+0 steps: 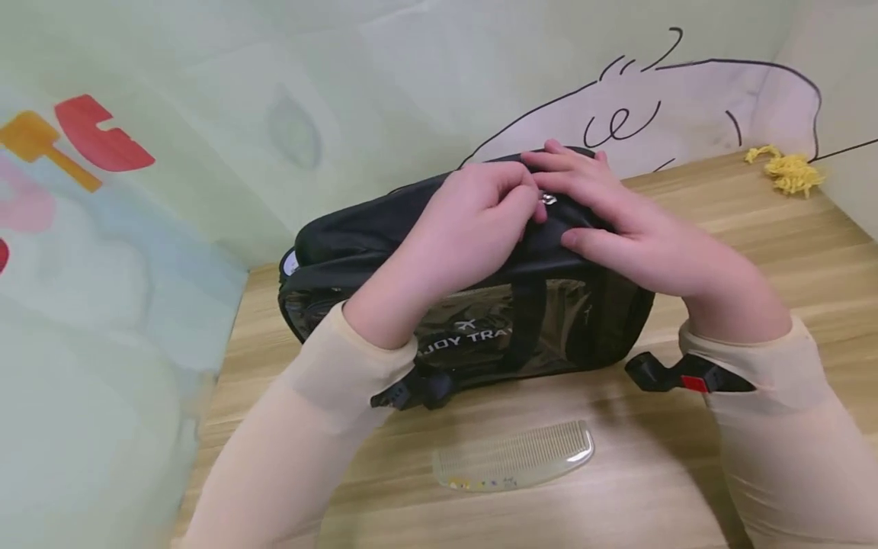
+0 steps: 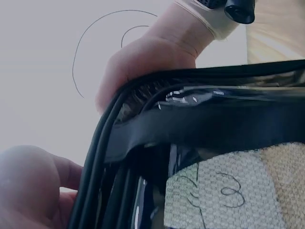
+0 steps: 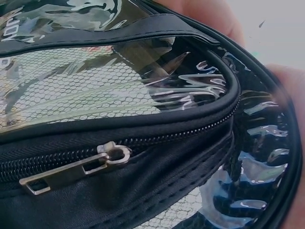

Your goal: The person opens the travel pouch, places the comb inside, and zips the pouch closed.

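Note:
A black toiletry bag (image 1: 329, 236) with a clear front panel and white lettering stands on the wooden table. My left hand (image 1: 473, 217) lies across its top, thumb and curled forefinger pinching at the silver zipper pull (image 1: 548, 199); the pinched part is hidden by the fingers. My right hand (image 1: 631, 221) rests on the bag's right top end, fingers spread and thumb apart. A second metal zipper pull (image 3: 76, 169) hangs on the black zipper in the right wrist view. In the left wrist view, the left hand (image 2: 28, 186) is beside the bag's edge.
A pale translucent comb (image 1: 517, 457) lies in front of the bag. Yellow yarn (image 1: 792, 171) sits at the table's back right. Behind the bag rises a wall covering (image 1: 357, 91) with drawings. Both wrists carry small black cameras (image 1: 686, 374).

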`<state>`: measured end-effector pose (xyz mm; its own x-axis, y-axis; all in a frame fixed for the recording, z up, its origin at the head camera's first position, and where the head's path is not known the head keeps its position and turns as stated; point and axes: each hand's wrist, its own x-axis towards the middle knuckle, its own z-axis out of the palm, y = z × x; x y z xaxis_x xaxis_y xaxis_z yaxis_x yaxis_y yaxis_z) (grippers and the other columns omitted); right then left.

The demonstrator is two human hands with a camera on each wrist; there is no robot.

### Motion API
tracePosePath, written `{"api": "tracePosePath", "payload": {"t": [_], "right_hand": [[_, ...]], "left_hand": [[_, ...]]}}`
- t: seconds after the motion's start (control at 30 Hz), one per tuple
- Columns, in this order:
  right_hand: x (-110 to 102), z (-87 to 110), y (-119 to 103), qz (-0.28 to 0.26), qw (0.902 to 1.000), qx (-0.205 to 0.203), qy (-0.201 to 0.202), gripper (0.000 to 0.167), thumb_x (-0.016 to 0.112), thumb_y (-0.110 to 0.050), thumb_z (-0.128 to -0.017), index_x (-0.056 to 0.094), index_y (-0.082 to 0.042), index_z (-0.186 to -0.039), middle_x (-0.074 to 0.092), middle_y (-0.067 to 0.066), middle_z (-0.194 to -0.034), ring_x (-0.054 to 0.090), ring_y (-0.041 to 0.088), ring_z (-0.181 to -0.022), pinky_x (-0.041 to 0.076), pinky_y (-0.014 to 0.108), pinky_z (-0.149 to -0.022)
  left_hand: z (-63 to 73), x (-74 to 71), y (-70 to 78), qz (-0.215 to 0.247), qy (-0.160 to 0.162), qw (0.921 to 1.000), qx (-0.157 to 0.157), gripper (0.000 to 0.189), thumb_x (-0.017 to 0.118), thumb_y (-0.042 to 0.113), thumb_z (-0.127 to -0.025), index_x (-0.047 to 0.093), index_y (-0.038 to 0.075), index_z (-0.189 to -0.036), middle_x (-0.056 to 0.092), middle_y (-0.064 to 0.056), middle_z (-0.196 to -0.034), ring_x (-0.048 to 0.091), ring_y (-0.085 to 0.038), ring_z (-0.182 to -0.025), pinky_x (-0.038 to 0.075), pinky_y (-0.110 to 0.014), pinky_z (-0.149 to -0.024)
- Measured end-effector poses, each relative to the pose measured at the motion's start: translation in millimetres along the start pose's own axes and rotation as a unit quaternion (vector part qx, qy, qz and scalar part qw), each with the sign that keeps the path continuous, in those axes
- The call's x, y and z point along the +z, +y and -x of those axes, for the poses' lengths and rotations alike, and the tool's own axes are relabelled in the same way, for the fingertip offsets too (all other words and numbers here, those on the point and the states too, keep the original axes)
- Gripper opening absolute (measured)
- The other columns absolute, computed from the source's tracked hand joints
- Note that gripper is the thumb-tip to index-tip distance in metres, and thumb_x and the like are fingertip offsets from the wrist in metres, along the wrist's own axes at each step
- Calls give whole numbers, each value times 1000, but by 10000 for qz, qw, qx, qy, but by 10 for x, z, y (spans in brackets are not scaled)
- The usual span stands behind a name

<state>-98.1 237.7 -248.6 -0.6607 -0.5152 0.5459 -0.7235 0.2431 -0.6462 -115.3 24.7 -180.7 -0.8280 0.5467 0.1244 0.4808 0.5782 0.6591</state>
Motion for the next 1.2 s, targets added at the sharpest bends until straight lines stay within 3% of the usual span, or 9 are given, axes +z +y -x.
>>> {"api": "tracePosePath", "payload": {"t": [0.4,0.53,0.63,0.7,0.8,0.83,0.9,1.03,1.2], "right_hand": [[-85,190,1,33,9990,401,199,57,50,11,-93,50,-1,-150,34,2,-167,12,23,-161,-2,35,-129],[-73,214,17,106,9992,340,183,51,51,11,-93,56,1,-143,35,0,-166,14,23,-160,-3,36,-129],[-68,215,20,135,9994,290,131,45,51,11,-93,60,2,-137,36,-2,-165,15,22,-160,-3,36,-129],[-65,194,16,75,9996,236,94,44,50,11,-93,61,2,-135,36,1,-165,13,24,-160,-4,36,-128],[-52,135,-8,16,9998,194,-8,44,49,9,-95,62,-1,-135,36,5,-165,11,25,-160,-4,37,-128],[-46,110,-17,17,9998,185,-54,44,49,8,-95,62,-2,-136,35,6,-166,11,25,-160,-5,37,-128],[-32,57,-34,53,9997,191,-144,46,48,6,-96,62,-5,-138,35,5,-166,10,24,-161,-5,38,-128],[-14,-31,-45,169,9994,186,-239,46,48,4,-97,61,-6,-140,35,2,-167,9,22,-160,-3,39,-128],[-19,-36,-46,117,9993,244,-246,47,47,4,-97,61,-5,-140,35,4,-167,9,22,-161,-2,38,-128]], "left_hand": [[-143,156,132,-533,-469,9974,111,28,44,18,-106,68,19,-91,65,4,-88,58,-10,-84,45,-24,-77],[-21,179,115,-626,-148,9977,195,24,45,26,-108,63,20,-93,60,3,-78,56,-12,-70,44,-28,-66],[120,186,68,-330,530,9943,860,16,50,25,-106,62,18,-99,59,4,-76,52,-9,-64,43,-27,-63],[232,188,29,48,1099,9793,1700,11,53,18,-103,63,12,-104,59,3,-78,50,-6,-65,44,-25,-62],[457,212,-36,355,1675,9395,2968,12,56,9,-98,63,1,-105,60,-1,-84,49,-5,-69,44,-21,-62],[544,229,-60,424,1728,9289,3247,12,56,6,-96,63,-1,-104,60,-3,-84,50,-5,-69,45,-20,-62],[722,276,-117,476,1640,9202,3523,12,57,4,-93,64,-1,-102,62,-3,-85,52,-6,-69,45,-17,-63],[1002,446,-280,141,1104,9262,3603,11,58,5,-92,66,6,-100,62,4,-81,52,-1,-67,44,-10,-66],[1137,750,-534,-445,455,9432,3261,10,60,11,-95,67,14,-101,60,12,-83,51,4,-69,40,-5,-68]]}}
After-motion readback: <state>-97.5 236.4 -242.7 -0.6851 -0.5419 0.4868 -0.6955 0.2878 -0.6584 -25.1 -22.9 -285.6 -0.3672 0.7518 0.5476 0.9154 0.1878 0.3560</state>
